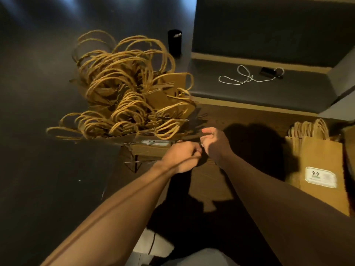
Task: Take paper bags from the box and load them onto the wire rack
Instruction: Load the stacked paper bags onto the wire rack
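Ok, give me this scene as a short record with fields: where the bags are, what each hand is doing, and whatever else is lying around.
loaded bags: many brown paper bags with twisted handles, standing packed on the wire rack
waiting bags: upright bundle of bags at the right, white label on the front one
left hand: fingers curled, at the rack's near edge; what it grips is unclear
right hand: fingers loosely curled, holding nothing visible
ledge behind: white cable, small dark device
floor: black cylinder beyond the rack
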Motion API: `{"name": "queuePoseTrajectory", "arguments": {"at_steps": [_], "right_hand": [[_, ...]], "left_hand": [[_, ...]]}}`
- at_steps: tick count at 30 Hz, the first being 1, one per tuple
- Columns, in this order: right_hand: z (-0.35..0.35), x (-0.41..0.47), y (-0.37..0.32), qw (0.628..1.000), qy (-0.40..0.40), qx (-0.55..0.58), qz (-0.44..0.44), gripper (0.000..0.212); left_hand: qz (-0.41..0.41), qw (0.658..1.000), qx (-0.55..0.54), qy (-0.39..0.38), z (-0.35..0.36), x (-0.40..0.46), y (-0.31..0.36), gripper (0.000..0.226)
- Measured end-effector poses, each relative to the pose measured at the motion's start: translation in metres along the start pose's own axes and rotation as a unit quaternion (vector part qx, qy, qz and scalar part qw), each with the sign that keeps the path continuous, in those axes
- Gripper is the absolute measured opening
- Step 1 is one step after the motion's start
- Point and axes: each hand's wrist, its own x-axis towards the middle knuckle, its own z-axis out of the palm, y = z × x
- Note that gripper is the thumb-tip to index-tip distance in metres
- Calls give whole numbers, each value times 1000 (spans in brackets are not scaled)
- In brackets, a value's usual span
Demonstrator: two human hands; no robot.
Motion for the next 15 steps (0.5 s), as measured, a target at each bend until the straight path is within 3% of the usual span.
{"name": "queuePoseTrajectory", "arguments": {"at_steps": [6,8,10,15], "right_hand": [[-87,-7,33,990,129,26,42,42],[-119,-9,51,984,168,26,57,35],[-150,-11,69,979,190,14,71,28],[-225,-14,117,959,245,4,141,33]], "left_hand": [[6,996,-86,-26,37,38,77,19],[4,995,-91,-40,56,52,105,22],[-11,993,-105,-55,78,64,128,26],[-54,979,-170,-103,127,82,187,28]]}}
